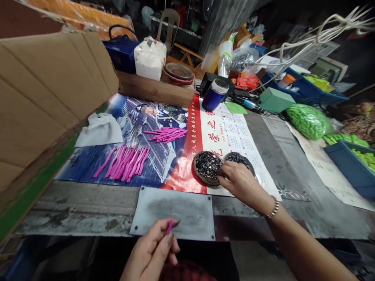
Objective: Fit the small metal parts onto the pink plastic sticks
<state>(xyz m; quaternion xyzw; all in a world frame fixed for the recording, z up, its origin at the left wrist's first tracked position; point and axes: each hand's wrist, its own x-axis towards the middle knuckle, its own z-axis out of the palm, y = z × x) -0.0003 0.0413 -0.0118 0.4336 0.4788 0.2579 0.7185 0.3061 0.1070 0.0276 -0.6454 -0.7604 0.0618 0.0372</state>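
Low at the table's front edge, my left hand [156,248] pinches a small pink plastic strip [170,225] between thumb and fingers; most of the strip is hidden. My right hand [234,177], a beaded bracelet on its wrist, has its fingers bunched at the inner rim of a round dish of small metal parts [207,168]. Whatever its fingertips grip is hidden. A second dish of dark metal pieces [238,158] lies partly behind that hand. Pink strips with metal bits at their ends [124,163] lie in a row at the left, and a loose pile of pink strips [166,134] lies behind them.
A grey metal plate [175,212] with corner screws lies at the front edge. A large cardboard box [52,101] walls off the left, beside a white cloth [101,130]. At the back stand a wooden board [155,89] and a blue cup [215,95]. Green bagged parts [309,121] lie right.
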